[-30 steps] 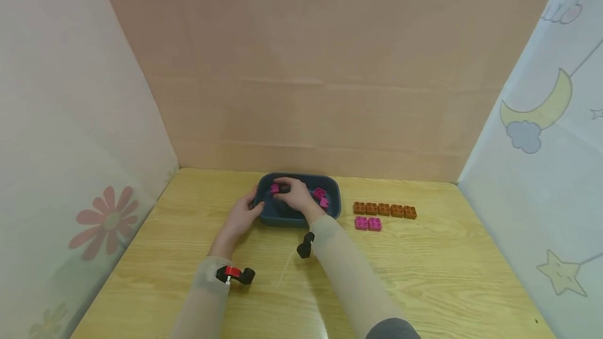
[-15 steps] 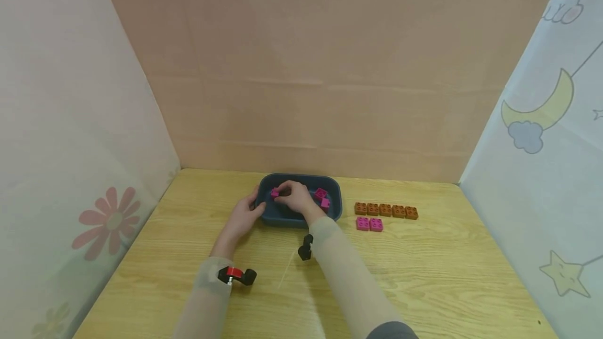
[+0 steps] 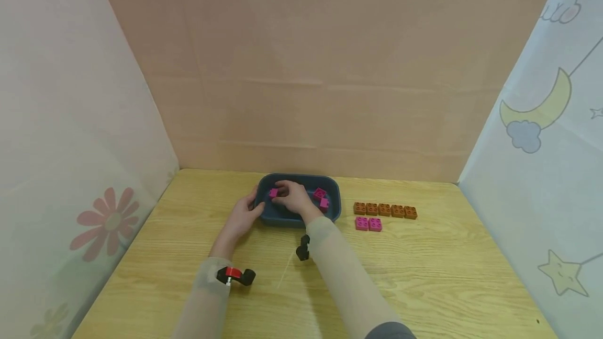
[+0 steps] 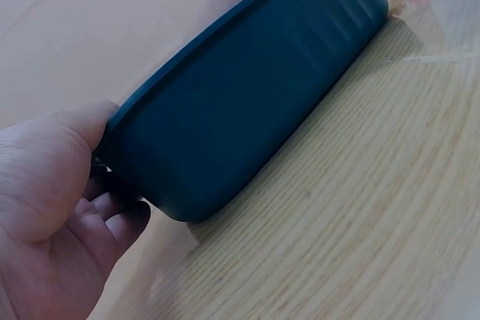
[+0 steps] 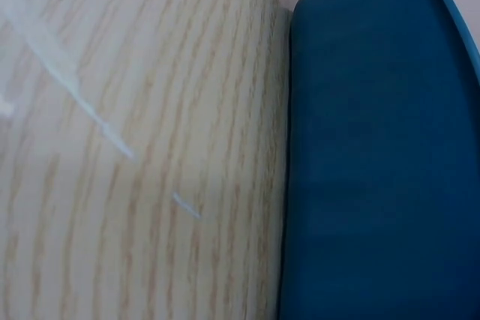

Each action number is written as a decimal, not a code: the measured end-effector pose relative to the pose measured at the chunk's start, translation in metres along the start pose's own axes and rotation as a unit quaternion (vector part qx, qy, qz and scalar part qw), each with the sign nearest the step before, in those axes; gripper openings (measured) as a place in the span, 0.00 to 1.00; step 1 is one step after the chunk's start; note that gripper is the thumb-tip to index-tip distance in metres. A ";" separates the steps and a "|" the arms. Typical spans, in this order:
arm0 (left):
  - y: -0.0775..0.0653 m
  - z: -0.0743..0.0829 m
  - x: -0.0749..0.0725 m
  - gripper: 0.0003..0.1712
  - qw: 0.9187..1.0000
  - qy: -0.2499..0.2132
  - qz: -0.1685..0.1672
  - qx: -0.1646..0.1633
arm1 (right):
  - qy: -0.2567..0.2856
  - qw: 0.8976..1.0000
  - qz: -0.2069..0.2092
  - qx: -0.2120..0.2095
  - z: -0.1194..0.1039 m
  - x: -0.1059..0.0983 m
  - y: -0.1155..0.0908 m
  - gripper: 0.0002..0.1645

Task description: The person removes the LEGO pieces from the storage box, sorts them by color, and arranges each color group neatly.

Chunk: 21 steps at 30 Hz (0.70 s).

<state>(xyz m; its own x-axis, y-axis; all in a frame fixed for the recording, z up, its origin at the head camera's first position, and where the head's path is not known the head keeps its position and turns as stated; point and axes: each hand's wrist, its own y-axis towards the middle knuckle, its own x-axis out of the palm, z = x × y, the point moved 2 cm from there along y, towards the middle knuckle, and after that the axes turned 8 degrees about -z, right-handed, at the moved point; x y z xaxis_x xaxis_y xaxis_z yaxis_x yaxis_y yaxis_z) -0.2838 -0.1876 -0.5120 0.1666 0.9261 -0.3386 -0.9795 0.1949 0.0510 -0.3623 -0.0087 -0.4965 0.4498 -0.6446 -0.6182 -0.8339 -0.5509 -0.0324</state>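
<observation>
A dark blue rectangular tub stands on the table with three pink toy building bricks in it. My left hand holds its left end; in the left wrist view, the thumb lies at the rim and the other fingers bend below it. Inside the tub, my right hand has thumb and index finger spread beside a pink brick at the left. Two more pink bricks, one behind and one nearer, lie at the tub's right end. The tub wall hides the right hand's fingers in the right wrist view.
Right of the tub, several orange-brown bricks form a row. Two pink bricks sit side by side in front of it. A brown paper backdrop rises behind the wooden table, with printed white sheets at both sides.
The left pink brick in the tub sits slightly nearer than a second ago. My right thumb and index finger, close together half a second ago, are now spread apart. The left hand stays put.
</observation>
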 end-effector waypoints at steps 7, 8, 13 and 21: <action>0.001 -0.003 0.000 0.38 1.000 -0.003 -0.001 0.005 | -0.016 1.000 -0.006 0.004 -0.001 -0.001 -0.001 0.27; 0.001 -0.003 0.000 0.38 1.000 -0.004 0.000 0.004 | -0.015 1.000 -0.006 0.005 -0.001 -0.001 -0.001 0.26; 0.001 -0.003 0.001 0.37 1.000 -0.009 0.000 0.005 | -0.010 1.000 -0.003 0.012 -0.001 -0.001 -0.002 0.25; -0.003 0.008 0.000 0.37 1.000 -0.002 -0.012 0.000 | -0.011 1.000 0.005 0.015 -0.001 -0.001 -0.003 0.26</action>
<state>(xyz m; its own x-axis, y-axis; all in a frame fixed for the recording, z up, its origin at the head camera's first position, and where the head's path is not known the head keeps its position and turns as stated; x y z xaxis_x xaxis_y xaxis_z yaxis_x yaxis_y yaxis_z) -0.2801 -0.1858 -0.5045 0.1903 0.9228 -0.3350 -0.9753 0.2167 0.0428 -0.3599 -0.0075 -0.4949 0.4340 -0.6379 -0.6362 -0.8481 -0.5274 -0.0497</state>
